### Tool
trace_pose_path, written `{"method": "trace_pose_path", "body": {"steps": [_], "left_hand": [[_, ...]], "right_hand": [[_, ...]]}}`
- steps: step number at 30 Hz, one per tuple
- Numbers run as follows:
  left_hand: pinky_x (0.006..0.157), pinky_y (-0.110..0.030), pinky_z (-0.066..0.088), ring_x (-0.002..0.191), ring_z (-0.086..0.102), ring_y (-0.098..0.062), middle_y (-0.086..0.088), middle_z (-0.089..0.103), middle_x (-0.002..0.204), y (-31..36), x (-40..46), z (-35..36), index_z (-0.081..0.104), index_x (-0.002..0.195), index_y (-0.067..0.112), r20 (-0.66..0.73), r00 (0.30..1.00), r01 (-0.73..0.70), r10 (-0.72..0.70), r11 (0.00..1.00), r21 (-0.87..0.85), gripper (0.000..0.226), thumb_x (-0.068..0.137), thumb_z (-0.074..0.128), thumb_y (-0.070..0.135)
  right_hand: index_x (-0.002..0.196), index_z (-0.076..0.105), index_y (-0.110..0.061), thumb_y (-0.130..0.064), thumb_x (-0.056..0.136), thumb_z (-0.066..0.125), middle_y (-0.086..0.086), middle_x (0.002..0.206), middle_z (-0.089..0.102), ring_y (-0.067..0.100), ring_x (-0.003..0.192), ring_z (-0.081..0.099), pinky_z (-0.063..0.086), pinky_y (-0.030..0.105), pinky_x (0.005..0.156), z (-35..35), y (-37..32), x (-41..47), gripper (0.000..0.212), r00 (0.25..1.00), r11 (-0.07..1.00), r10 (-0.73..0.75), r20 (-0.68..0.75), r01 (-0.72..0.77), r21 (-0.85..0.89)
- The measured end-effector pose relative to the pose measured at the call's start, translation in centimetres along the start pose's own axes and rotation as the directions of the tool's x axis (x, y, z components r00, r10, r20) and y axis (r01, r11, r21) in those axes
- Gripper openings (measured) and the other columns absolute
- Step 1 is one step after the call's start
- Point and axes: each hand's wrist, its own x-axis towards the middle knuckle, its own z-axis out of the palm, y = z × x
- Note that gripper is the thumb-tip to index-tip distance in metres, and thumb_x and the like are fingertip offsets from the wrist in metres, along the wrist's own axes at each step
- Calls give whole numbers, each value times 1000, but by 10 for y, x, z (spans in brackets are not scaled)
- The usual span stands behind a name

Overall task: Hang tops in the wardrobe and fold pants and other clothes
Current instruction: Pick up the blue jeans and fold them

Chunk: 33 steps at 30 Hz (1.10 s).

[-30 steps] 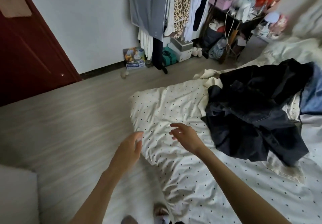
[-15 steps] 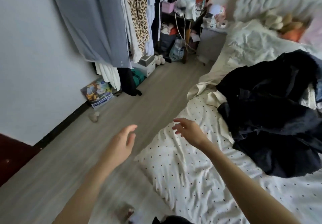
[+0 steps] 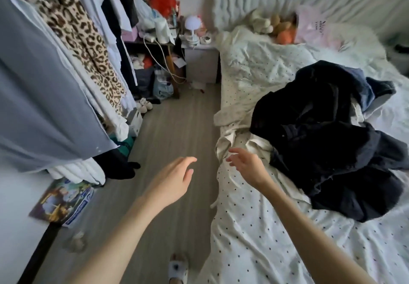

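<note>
A heap of dark clothes [image 3: 327, 142] lies on the dotted white bed [image 3: 254, 228] at the right, with a blue garment [image 3: 365, 91] at its far side. Cream fabric [image 3: 228, 115] pokes out at the bed's left edge. My left hand [image 3: 174, 179] hovers over the floor, fingers relaxed and empty. My right hand [image 3: 247, 166] reaches over the bed edge just left of the heap, fingers spread, holding nothing. Hung tops fill the open wardrobe rail at the left: a grey garment [image 3: 42, 98], a leopard print one [image 3: 86, 47] and white ones.
A narrow strip of wood floor [image 3: 174, 133] runs between rail and bed. A picture box [image 3: 62, 202] and shoes [image 3: 145, 105] lie under the rail. A cluttered shelf [image 3: 159, 47] and a lamp [image 3: 191, 27] stand at the far end. Plush toys [image 3: 274, 26] sit by the pillows.
The view has swung right from the door and wall toward the bed's head. Both hands stayed raised and empty, and the right hand now sits nearer the dark heap.
</note>
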Motion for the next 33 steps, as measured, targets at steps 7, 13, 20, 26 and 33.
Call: {"method": "trace_pose_path", "body": {"steps": [7, 13, 20, 26, 33], "left_hand": [[95, -32, 44, 122, 48, -13, 8, 46, 137, 2, 144, -38, 41, 137, 24, 142, 960, -242, 242, 970, -17, 37, 100, 37, 26], [98, -34, 41, 121, 47, -13, 9, 45, 137, 13, 250, -29, 41, 136, 25, 305, 866, -381, 396, 918, -109, 36, 100, 36, 25], [91, -27, 40, 113, 50, -13, 10, 45, 136, 34, 406, -25, 42, 134, 29, 375, 731, -550, 570, 818, -169, 34, 100, 36, 27], [97, -20, 34, 124, 45, -12, 4, 49, 134, 83, 495, 3, 45, 134, 21, 443, 591, -646, 675, 724, -242, 35, 99, 39, 20], [102, -19, 30, 124, 44, -13, 0, 50, 133, 160, 587, 62, 46, 133, 15, 506, 479, -678, 717, 669, -305, 35, 99, 42, 15]], "right_hand": [[121, 60, -16, -19, 96, 50, 2, 103, 69, 13, 91, 64, 53, 28, 77, -40, -26, 77, 27, 958, 991, 126, -258, -112, 68], [121, 58, -20, -18, 96, 49, -4, 100, 69, 9, 88, 63, 50, 18, 70, -84, -18, 123, 28, 856, 964, 267, -443, -244, 109], [121, 60, -19, -18, 93, 51, -1, 101, 69, 13, 96, 62, 44, 22, 83, -130, -23, 204, 29, 673, 930, 354, -650, -325, 171], [126, 56, -20, -23, 95, 49, -3, 108, 66, 10, 97, 58, 40, 21, 80, -184, -14, 242, 32, 575, 886, 425, -699, -424, 189], [130, 53, -14, -21, 96, 51, 0, 114, 62, 18, 110, 57, 42, 25, 90, -281, 51, 292, 35, 421, 851, 435, -796, -480, 212]]}}
